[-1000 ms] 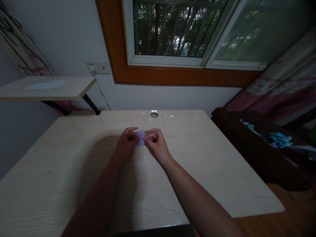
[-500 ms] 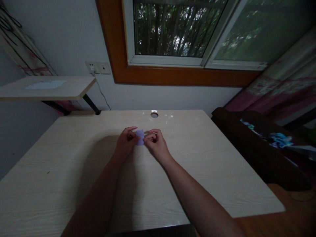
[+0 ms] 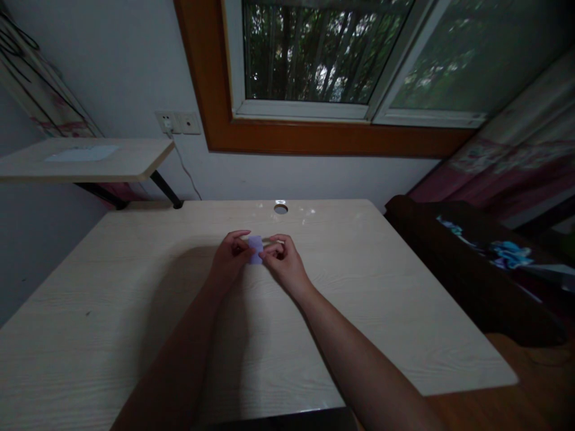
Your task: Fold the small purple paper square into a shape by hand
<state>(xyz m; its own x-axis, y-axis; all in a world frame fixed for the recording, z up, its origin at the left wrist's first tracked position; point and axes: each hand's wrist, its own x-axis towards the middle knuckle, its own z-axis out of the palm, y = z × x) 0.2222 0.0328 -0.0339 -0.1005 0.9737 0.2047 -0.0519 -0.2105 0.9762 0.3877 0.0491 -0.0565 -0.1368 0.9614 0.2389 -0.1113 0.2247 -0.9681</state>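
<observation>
A small purple piece of paper [image 3: 256, 244] is held between my two hands, just above or on the pale wooden desk [image 3: 381, 299]. My left hand [image 3: 230, 257] pinches its left edge, thumb toward me and index finger stretched out behind. On the other side my right hand [image 3: 284, 258] grips the right edge between thumb and curled fingers. Some of the paper is covered by the thumbs. Whether its lower edge touches the desk I cannot tell.
A raised shelf [image 3: 135, 161] with a pale sheet [image 3: 83, 154] on it stands at the back left. Near the desk's far edge is a round cable hole [image 3: 281, 209]. A dark object [image 3: 287, 421] lies at the near edge. Dark furniture [image 3: 449, 251] with cloth stands right.
My right thumb has shifted very slightly left on the paper. Otherwise the hands and paper stay in place.
</observation>
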